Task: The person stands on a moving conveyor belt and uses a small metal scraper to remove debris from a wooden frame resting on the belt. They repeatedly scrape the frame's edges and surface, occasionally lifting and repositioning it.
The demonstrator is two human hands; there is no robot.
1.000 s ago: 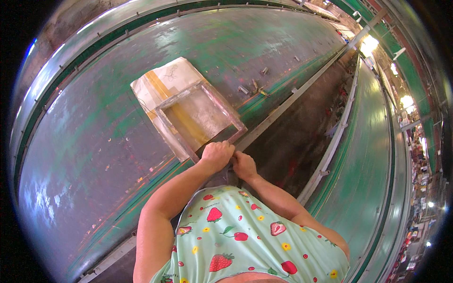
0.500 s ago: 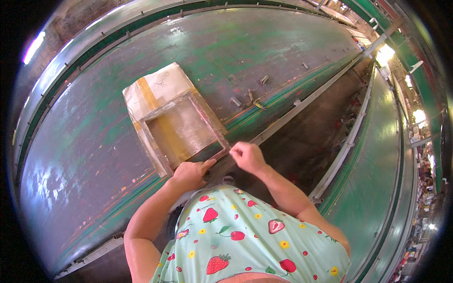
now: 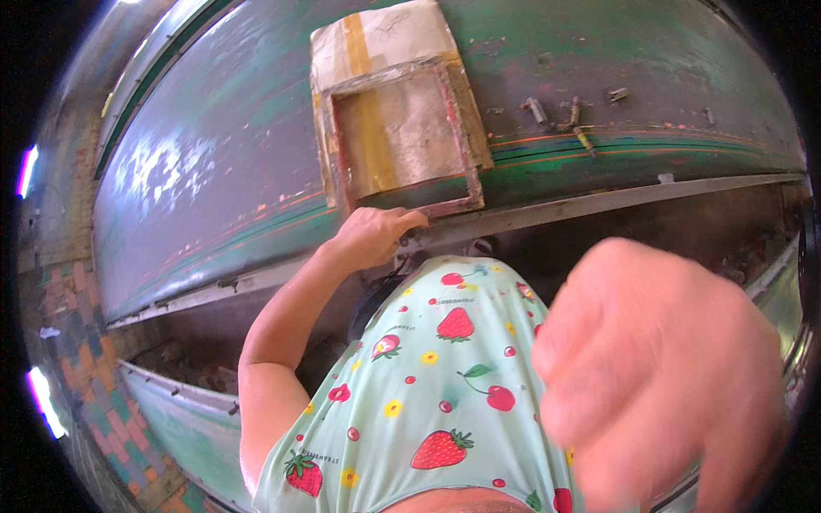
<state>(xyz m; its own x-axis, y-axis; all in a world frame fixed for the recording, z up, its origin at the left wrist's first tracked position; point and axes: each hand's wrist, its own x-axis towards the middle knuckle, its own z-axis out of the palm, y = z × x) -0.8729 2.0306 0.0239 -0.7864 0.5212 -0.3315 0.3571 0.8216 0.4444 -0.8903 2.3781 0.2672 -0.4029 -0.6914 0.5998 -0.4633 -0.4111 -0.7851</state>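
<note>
A worn wooden frame (image 3: 458, 128) lies on a flat white cardboard box or sheet (image 3: 406, 30) with brown tape, on a long green-grey table. My left hand (image 3: 372, 237) is closed on the frame's near bar by its left corner, with the fingers pointing right. Its thumb side is partly hidden. Close to the camera, my right hand (image 3: 658, 368) is raised at the lower right, away from the frame. Its fingers are curled in and smeared by motion. Whatever they hold, if anything, is hidden.
Several small metal clamp-like pieces (image 3: 575, 115) lie on the table right of the frame. A pale metal rail (image 3: 599, 208) edges the table. Beyond a dark gap stands another green table (image 3: 184, 419) at the lower left. Coloured floor tiles (image 3: 94, 368) show at far left.
My right hand has left the frame's near right corner and come up toward the camera. My left hand stays on the near bar. The whole view has turned and shifted.
</note>
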